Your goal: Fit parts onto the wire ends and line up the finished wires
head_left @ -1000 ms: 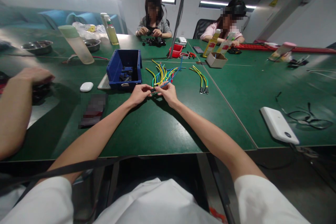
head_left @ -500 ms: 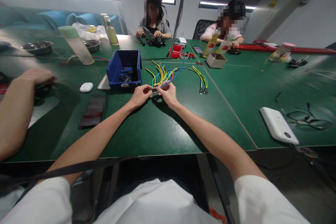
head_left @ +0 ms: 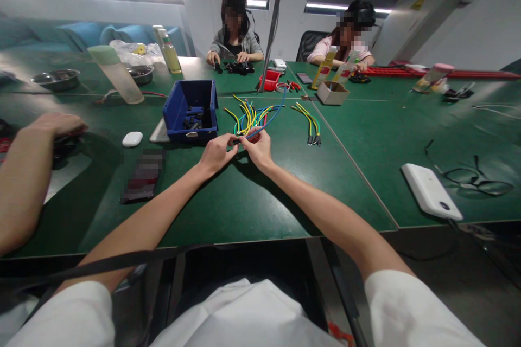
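Observation:
My left hand (head_left: 217, 153) and my right hand (head_left: 257, 148) meet over the green table (head_left: 244, 200), fingers pinched together. Between them they grip the near end of a blue wire (head_left: 266, 121) and a small black piece (head_left: 236, 141) at its tip. The wire runs away from me over a loose pile of yellow, green, blue and red wires (head_left: 249, 116). A blue bin (head_left: 191, 111) with black parts stands just left of the pile.
A second small bunch of yellow-green wires (head_left: 309, 122) lies to the right. A white case (head_left: 132, 139) and a dark phone (head_left: 144, 174) lie left; a white power bank (head_left: 430, 191) and glasses (head_left: 474, 179) lie right. Another person's arm (head_left: 28, 162) rests at left. Two people sit at the far side.
Both hands have stayed pinched on the blue wire's end, shifting slightly closer together. The view dropped a little.

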Tool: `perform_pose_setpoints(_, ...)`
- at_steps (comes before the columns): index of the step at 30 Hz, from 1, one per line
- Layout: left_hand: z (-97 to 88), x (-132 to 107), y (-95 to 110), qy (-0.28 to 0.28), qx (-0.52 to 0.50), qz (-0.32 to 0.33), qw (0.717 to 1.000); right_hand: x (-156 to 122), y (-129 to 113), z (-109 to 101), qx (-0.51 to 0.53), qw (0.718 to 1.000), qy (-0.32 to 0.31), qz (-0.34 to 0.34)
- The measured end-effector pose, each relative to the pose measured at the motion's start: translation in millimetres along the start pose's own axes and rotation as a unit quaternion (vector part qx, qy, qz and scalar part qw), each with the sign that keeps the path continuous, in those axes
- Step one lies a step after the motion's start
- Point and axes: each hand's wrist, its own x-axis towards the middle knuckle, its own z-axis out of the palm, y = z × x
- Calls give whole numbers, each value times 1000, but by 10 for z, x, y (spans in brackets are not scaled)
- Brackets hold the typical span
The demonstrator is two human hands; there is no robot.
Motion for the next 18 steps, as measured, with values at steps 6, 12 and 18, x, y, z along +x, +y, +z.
perform_pose_setpoints(6, -43, -10, 67, -53, 85, 57, 993, -68, -54, 37, -28, 999, 26, -19)
perform_pose_setpoints(12, -31, -7, 147, -70, -15, 13, 997, -83, -93, 25, -98, 994, 12, -37)
perform_pose_setpoints(18, -24, 25, 183, -49, -135, -93, 985, -53, -81, -14, -110, 992, -12, -56)
